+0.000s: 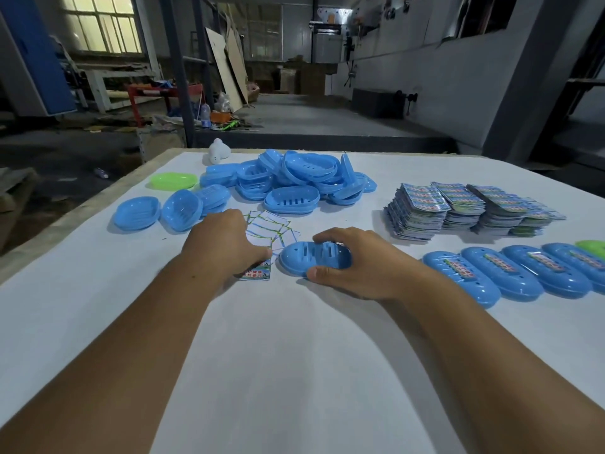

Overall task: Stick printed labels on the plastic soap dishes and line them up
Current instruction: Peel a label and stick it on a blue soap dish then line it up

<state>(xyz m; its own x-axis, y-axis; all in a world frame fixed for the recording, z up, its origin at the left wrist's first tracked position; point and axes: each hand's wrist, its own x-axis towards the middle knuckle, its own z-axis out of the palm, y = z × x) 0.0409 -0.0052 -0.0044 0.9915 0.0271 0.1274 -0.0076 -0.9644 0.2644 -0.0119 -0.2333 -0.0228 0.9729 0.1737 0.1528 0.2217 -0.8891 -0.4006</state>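
Blue, glossy oval soap dish (307, 257), slotted base up, gripped by the right hand (353, 263); just left, the left hand (226, 244) pinches a printed label (258, 273).

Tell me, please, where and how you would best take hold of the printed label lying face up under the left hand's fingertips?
Pinch the printed label at its near right corner, coming from the near side. It lies flat on the table, so an exposed edge probably has to be lifted first; the left hand covers its far left part, and the blue soap dish crowds its right.

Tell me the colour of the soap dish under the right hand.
Blue, seen in the head view: soap dish, right hand.
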